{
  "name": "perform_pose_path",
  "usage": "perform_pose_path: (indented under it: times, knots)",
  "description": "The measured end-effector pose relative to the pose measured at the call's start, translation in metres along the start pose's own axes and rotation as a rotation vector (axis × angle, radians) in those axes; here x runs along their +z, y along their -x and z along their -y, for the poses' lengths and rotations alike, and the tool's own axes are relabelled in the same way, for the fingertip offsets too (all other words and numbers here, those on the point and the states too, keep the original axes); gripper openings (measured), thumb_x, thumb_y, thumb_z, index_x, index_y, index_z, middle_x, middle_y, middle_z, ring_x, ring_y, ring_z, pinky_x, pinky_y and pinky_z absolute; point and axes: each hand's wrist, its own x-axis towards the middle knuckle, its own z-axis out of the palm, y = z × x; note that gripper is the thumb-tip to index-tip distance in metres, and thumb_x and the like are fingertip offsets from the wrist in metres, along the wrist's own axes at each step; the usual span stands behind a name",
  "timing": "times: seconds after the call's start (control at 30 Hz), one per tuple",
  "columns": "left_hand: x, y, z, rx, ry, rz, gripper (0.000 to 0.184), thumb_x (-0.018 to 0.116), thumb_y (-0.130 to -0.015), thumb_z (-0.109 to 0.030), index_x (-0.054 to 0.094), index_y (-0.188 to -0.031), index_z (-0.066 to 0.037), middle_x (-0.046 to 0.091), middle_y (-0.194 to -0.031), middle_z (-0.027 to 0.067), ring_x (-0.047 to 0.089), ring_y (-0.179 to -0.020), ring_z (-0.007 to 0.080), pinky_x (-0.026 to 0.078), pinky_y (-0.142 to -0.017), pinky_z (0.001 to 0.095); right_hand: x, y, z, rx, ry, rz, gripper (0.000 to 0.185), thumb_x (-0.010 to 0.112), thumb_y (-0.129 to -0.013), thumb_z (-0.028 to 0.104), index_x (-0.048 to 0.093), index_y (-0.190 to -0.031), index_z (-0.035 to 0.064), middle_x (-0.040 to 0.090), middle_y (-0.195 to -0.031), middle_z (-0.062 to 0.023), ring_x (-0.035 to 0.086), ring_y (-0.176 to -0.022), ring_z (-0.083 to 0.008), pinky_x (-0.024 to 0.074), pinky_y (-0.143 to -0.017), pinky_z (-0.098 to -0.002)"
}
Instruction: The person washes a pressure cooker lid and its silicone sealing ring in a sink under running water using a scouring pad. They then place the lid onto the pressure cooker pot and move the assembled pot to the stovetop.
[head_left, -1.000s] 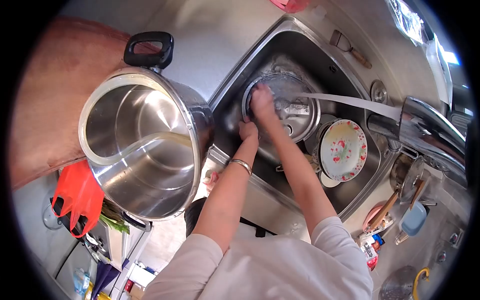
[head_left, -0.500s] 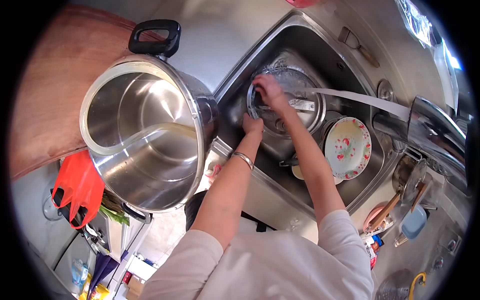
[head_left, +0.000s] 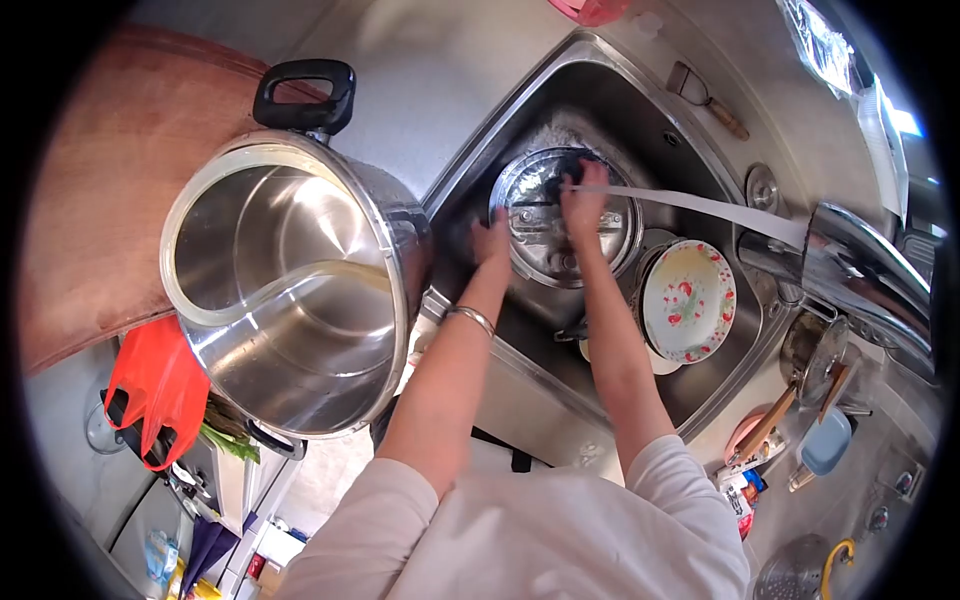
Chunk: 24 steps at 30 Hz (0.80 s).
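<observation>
A round metal pressure cooker lid (head_left: pixel 540 250), with a bar across its inner side, lies tilted in the steel sink (head_left: pixel 690 395). My left hand (head_left: pixel 490 240) is closed on the lid's left rim. My right hand (head_left: pixel 584 205) is over the lid's upper right part, its fingers bent around something dark that I cannot make out. A stream of water (head_left: pixel 690 205) from the faucet (head_left: pixel 860 260) reaches my right hand and the lid. Left of the sink, the large steel pressure cooker pot (head_left: pixel 300 290) with black handles stands uncovered.
A floral plate (head_left: pixel 690 300) tops a stack of dishes in the sink, right of my right forearm. A wooden board (head_left: pixel 95 190) lies beyond the pot. A red plastic bag (head_left: pixel 155 390) hangs at the left. A wooden-handled peeler-like tool (head_left: pixel 710 100) lies behind the sink.
My right hand has moved right across the lid, from its left part to its upper right. My left hand has shifted slightly left and up along the rim, and the lid has turned.
</observation>
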Motion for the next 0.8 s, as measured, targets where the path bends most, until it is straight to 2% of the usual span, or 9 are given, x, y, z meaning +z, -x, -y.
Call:
perform_pose_path:
  times: [0.07,0.17,0.3,0.37,0.43,0.57,0.67,0.7,0.8]
  knots:
    - [-0.011,-0.017,-0.019,0.053,0.113,0.136,0.047,0.057,-0.083,-0.036,0.051,-0.119,-0.006,0.057,-0.112,0.0225,0.053,-0.107,0.0363,0.042,-0.088,0.0433,0.017,0.011,0.007,-0.149,-0.111,0.241,0.022,0.064,-0.071,0.003,0.061,-0.093,0.0039,0.059,-0.096,-0.0149,0.055,-0.095,-0.0320,0.0455,-0.082,-0.0403]
    - [-0.023,-0.008,-0.031,0.042,-0.136,0.202,0.041,0.050,-0.090,-0.030,0.050,-0.122,-0.003,0.055,-0.119,0.0159,0.053,-0.109,0.0264,0.042,-0.089,0.0364,0.011,0.018,0.019,-0.433,-0.152,0.534,0.022,0.064,-0.071,0.003,0.062,-0.093,0.0025,0.059,-0.095,-0.0149,0.055,-0.094,-0.0331,0.0456,-0.083,-0.0399]
    - [-0.028,0.019,-0.045,0.120,-0.391,0.134,0.036,0.048,-0.091,-0.027,0.053,-0.117,-0.004,0.058,-0.111,0.0175,0.056,-0.102,0.0322,0.043,-0.085,0.0393,0.012,-0.010,-0.010,-0.212,0.212,0.336,0.019,0.063,-0.067,0.002,0.062,-0.087,0.0022,0.059,-0.093,-0.0142,0.055,-0.094,-0.0335,0.0459,-0.082,-0.0398]
    - [-0.019,0.002,-0.025,0.203,-0.316,0.072,0.032,0.046,-0.090,-0.027,0.057,-0.110,-0.005,0.059,-0.106,0.0217,0.056,-0.098,0.0397,0.044,-0.082,0.0458,0.010,0.009,0.011,-0.355,0.017,0.584,0.020,0.061,-0.068,0.002,0.062,-0.088,0.0024,0.059,-0.093,-0.0143,0.055,-0.093,-0.0336,0.0462,-0.082,-0.0396]
    - [-0.020,-0.006,-0.023,0.193,-0.306,0.147,0.033,0.046,-0.090,-0.029,0.057,-0.110,-0.005,0.059,-0.107,0.0218,0.056,-0.099,0.0394,0.045,-0.083,0.0446,0.001,0.021,0.037,-0.423,-0.049,0.746,0.020,0.060,-0.072,0.002,0.063,-0.091,0.0024,0.060,-0.093,-0.0151,0.057,-0.092,-0.0334,0.0466,-0.082,-0.0393]
    - [-0.008,-0.018,-0.003,0.150,-0.090,0.134,0.035,0.046,-0.090,-0.029,0.056,-0.113,-0.006,0.059,-0.109,0.0210,0.056,-0.101,0.0375,0.044,-0.084,0.0433,0.012,0.013,0.006,-0.176,-0.078,0.334,0.024,0.060,-0.072,0.002,0.063,-0.096,0.0030,0.061,-0.104,-0.0153,0.058,-0.094,-0.0326,0.0467,-0.084,-0.0388]
    - [-0.007,-0.027,0.002,0.090,0.051,0.182,0.034,0.046,-0.091,-0.027,0.055,-0.116,-0.007,0.059,-0.110,0.0182,0.057,-0.100,0.0341,0.044,-0.084,0.0416,-0.007,0.024,0.028,-0.131,-0.075,0.721,0.026,0.058,-0.074,0.000,0.064,-0.098,0.0036,0.060,-0.108,-0.0154,0.058,-0.097,-0.0331,0.0462,-0.086,-0.0385]
    - [-0.010,-0.021,-0.003,0.031,0.147,0.218,0.034,0.046,-0.091,-0.027,0.054,-0.116,-0.006,0.059,-0.111,0.0177,0.057,-0.100,0.0334,0.044,-0.084,0.0410,-0.010,0.033,0.037,-0.368,-0.119,0.742,0.030,0.057,-0.073,-0.001,0.062,-0.102,0.0023,0.059,-0.112,-0.0166,0.057,-0.100,-0.0328,0.0456,-0.089,-0.0379]
    - [-0.023,0.003,-0.032,-0.042,0.062,0.255,0.035,0.045,-0.093,-0.025,0.049,-0.120,-0.004,0.056,-0.115,0.0146,0.054,-0.102,0.0269,0.044,-0.084,0.0377,0.010,0.025,0.000,-0.469,0.036,0.570,0.033,0.056,-0.072,0.001,0.061,-0.105,0.0004,0.059,-0.112,-0.0176,0.056,-0.104,-0.0320,0.0447,-0.091,-0.0370]
